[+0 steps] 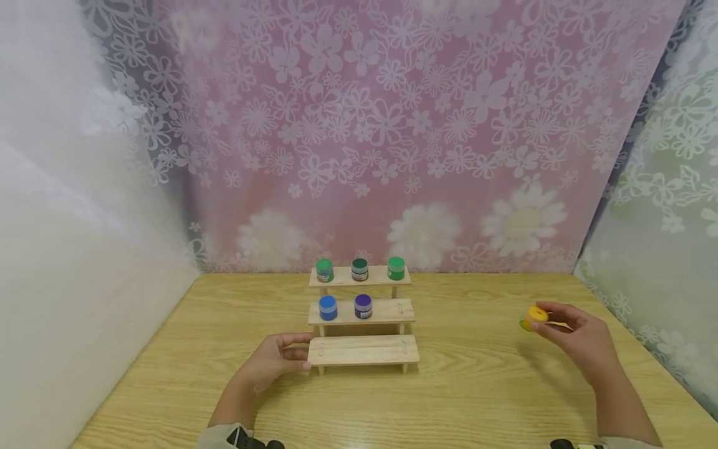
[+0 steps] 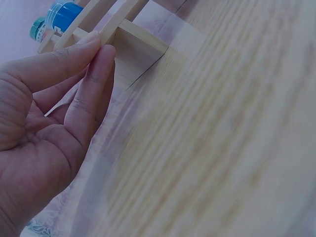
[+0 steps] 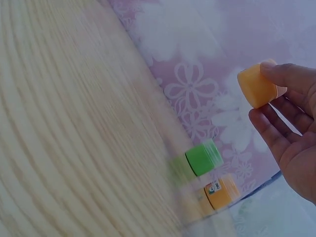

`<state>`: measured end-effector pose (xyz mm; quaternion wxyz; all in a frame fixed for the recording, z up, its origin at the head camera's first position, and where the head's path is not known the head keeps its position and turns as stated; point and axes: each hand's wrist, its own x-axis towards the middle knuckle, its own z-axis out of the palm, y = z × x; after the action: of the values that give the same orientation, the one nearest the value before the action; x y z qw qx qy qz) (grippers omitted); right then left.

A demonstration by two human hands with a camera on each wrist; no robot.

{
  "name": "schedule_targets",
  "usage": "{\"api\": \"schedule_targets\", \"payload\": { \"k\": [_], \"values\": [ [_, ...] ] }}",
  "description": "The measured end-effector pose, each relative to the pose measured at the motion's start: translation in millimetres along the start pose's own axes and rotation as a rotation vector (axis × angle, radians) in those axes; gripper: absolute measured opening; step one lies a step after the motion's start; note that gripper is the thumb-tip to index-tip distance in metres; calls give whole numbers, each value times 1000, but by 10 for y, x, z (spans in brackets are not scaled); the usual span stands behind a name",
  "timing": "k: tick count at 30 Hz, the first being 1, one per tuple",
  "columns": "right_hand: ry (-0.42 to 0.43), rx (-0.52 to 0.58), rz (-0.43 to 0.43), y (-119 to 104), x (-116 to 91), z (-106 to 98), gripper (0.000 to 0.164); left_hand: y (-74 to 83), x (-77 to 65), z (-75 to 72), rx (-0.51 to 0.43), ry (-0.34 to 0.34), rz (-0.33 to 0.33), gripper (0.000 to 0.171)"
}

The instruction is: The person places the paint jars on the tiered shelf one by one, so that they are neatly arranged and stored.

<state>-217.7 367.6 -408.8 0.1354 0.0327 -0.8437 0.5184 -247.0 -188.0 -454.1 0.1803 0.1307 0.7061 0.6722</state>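
A three-tier wooden display rack (image 1: 363, 351) stands on the table, and my left hand (image 1: 272, 360) holds the left end of its lowest shelf. In the left wrist view, the thumb and index finger meet at the end of the rack (image 2: 143, 42). My right hand (image 1: 586, 340) pinches a yellow-orange paint jar (image 3: 257, 86) between thumb and fingers, raised above the tabletop at the right. Near it, in the right wrist view, are a green jar (image 3: 203, 158) and another orange jar (image 3: 222, 192) on the table. The head view mostly hides these two behind the held jar and hand.
Green-lidded jars (image 1: 396, 269) and a dark green one (image 1: 359, 269) sit on the top shelf. A blue jar (image 1: 328, 307) and a purple jar (image 1: 363, 306) occupy the middle shelf. Flowered pink sheeting (image 1: 359, 137) rises behind the wood-patterned table (image 1: 465, 399), with pale sheets at both sides.
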Motion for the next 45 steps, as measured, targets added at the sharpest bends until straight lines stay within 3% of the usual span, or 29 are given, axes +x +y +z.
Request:
{"api": "schedule_targets", "payload": {
  "k": [22,32,45],
  "values": [
    [-90,23,-92,-322,-37,276,44,4,-12,10,-13,-2,-2,66],
    [-131,-15,-97,-376,-37,425,48,0,3,8,-23,-8,4,66],
    [-183,50,-125,-419,-47,610,45,-4,1,-2,-33,-14,4,66]
  ]
}}
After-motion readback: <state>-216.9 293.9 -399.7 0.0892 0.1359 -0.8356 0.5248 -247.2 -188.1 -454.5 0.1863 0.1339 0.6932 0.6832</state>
